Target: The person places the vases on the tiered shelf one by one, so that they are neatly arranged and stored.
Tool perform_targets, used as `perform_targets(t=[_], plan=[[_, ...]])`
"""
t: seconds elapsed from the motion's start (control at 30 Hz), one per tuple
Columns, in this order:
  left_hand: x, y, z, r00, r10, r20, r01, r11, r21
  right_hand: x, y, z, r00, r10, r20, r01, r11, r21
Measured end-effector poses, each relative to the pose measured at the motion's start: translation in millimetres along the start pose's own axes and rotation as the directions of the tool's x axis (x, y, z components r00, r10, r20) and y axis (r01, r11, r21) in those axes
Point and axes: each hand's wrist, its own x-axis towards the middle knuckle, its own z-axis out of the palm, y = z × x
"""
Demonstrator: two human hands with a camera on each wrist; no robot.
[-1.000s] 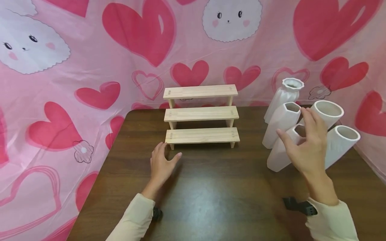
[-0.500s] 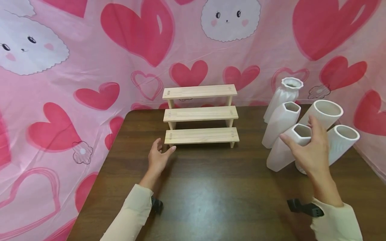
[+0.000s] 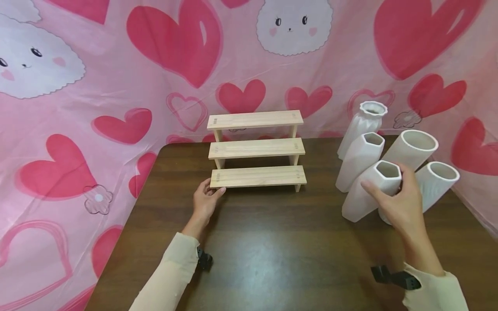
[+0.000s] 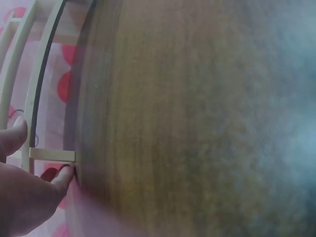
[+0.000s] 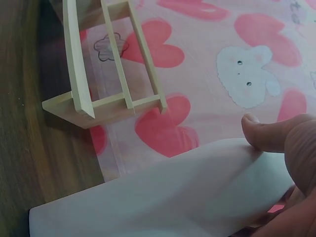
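While steadying the wooden rack (image 3: 256, 149) by its lower left corner, left hand (image 3: 206, 202) pinching; right hand (image 3: 400, 203) wrapped round nearest white vase (image 3: 369, 190), right of rack.

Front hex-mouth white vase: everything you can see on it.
The front hexagonal vase is plain matte white, ceramic by its look, with flat facets and an open six-sided mouth, nothing visible inside. It stands on the dark wooden table, nearest of five white vases. The right hand grips it near the rim, thumb in front, fingers behind.
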Motion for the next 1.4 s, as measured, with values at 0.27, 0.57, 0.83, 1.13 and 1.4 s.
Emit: perform_targets(t=[0.27, 0.57, 0.83, 1.13, 1.4], plan=[[2.9, -2.8, 0.1, 1.000, 0.004, -0.028, -0.004, 1.000, -0.023, -3, 2, -1, 1.000, -0.007, 0.026, 0.007, 1.000, 0.012], [7.0, -5.7, 1.6, 0.999, 0.001, -0.043, -0.003, 0.999, -0.051, -2, 5, -1, 0.999, 0.015, 0.041, -0.016, 1.000, 0.005], [7.0, -5.1, 1.7, 0.999, -0.004, -0.047, 0.003, 0.999, -0.040, -2, 6, -1, 1.000, -0.006, 0.007, 0.006, 0.997, 0.072], [7.5, -5.3, 1.0, 1.000, 0.003, -0.029, -0.004, 0.999, -0.050, -1, 4, -1, 1.000, 0.020, -0.003, -0.020, 1.000, 0.011], [6.6, -4.4, 0.3, 1.000, -0.001, -0.030, 0.000, 0.999, -0.043, 5, -15, 8, 0.995, -0.098, 0.026, 0.097, 0.995, 0.036]])
